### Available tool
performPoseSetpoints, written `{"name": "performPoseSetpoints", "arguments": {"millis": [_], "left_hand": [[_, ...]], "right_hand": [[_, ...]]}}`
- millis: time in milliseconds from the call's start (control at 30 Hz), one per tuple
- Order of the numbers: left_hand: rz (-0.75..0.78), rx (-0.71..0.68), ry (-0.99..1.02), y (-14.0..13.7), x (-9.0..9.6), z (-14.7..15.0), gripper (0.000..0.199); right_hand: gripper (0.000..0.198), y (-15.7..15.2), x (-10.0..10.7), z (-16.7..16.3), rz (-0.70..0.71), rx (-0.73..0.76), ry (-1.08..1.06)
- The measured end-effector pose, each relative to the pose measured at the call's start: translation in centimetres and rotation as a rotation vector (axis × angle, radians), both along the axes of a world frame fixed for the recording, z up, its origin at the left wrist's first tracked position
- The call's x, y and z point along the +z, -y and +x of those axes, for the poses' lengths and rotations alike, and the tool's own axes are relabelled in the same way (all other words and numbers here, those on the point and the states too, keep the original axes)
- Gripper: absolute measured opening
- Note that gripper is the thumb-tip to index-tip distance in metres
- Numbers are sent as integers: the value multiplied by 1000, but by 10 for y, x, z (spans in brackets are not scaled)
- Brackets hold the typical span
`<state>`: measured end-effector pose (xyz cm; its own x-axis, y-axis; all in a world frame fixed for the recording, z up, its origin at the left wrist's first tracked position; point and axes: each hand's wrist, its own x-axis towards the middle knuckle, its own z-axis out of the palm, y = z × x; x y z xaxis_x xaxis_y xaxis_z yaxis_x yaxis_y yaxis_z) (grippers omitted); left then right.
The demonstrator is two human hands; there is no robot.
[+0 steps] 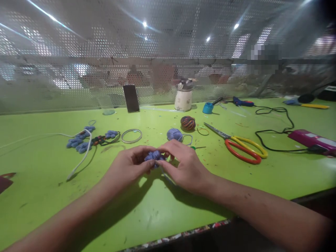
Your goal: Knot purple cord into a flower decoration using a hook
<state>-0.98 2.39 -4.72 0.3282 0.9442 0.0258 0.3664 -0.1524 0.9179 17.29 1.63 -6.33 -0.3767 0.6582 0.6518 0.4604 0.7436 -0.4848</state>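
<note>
A small purple crocheted flower [153, 156] is held between my two hands, just above the green table [136, 217]. My left hand [131, 162] pinches its left side, thumb in front. From the right, my right hand [182, 162] grips the other edge with thumb and fingers. A strand of purple yarn hangs below the flower near my right thumb. Beyond my right hand sits a purple yarn ball [174, 134], and behind it a dark multicoloured yarn ball [188, 123]. A thin hook with a green end [195, 147] lies close to my right knuckles.
Several purple crocheted flowers [75, 141] and a white cable [88, 154] lie left. Scissors [236, 143] with red and yellow handles lie right, near a magenta device [312, 141] with a black cord. Behind stand a phone [131, 98], a cream jar [183, 99] and a blue pot [208, 108].
</note>
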Motion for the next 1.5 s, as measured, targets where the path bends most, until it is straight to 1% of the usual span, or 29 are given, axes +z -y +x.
{"name": "performPoseSetpoints", "arguments": {"millis": [133,233,400,667,800,933,1167,1300,1400,1467,1500], "left_hand": [[-10,7,43,2,-2,1,32],[-22,14,80,3,-3,1,34],[-15,29,88,4,-4,2,31],[8,28,96,5,-4,3,26],[20,17,128,3,-5,3,26],[48,7,163,5,-5,5,23],[-67,81,262,8,1,8,18],[-77,66,301,7,-3,8,18],[-91,35,331,6,-6,6,18],[-112,34,342,5,-6,6,18],[-123,37,343,5,-6,6,18]], "right_hand": [[13,1,0,-1,113,4,48],[15,0,0,-1,134,3,65],[17,0,0,-1,107,17,40],[20,0,-3,-1,5,3,-46],[27,4,-1,0,74,-21,4],[16,6,1,0,161,-27,120],[22,6,-1,-2,225,-46,199],[20,7,1,-2,190,-19,144],[24,5,3,1,123,-31,9],[25,3,6,3,16,-72,-98],[24,1,7,4,-74,-85,-143]]}}
